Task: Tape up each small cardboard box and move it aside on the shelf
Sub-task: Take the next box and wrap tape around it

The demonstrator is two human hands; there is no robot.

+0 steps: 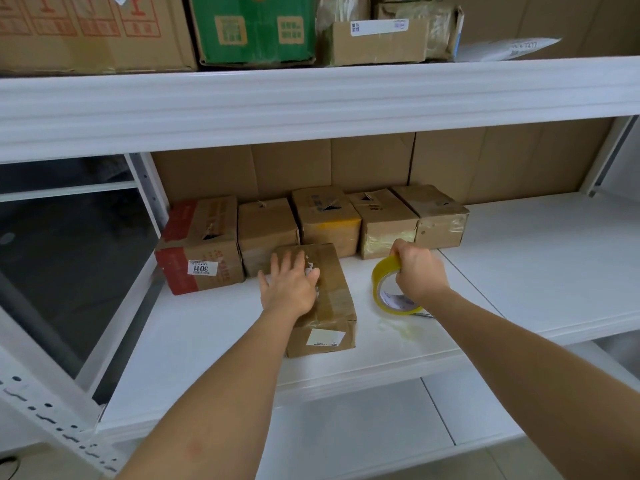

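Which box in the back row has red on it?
The leftmost box, with red printed panels and a white "3011" label; the other four in that row are plain brown.

A white sticker (202, 268) on the front of the red-and-brown box (197, 247) at the left end of the shelf row reads "3011", printed upside down. The fourth box (384, 226) in that row has dark marks on its top that look like "410" turned sideways, though this is unsure. Labels on the front box (325, 306) and on the upper-shelf boxes are too small or blurred to read.
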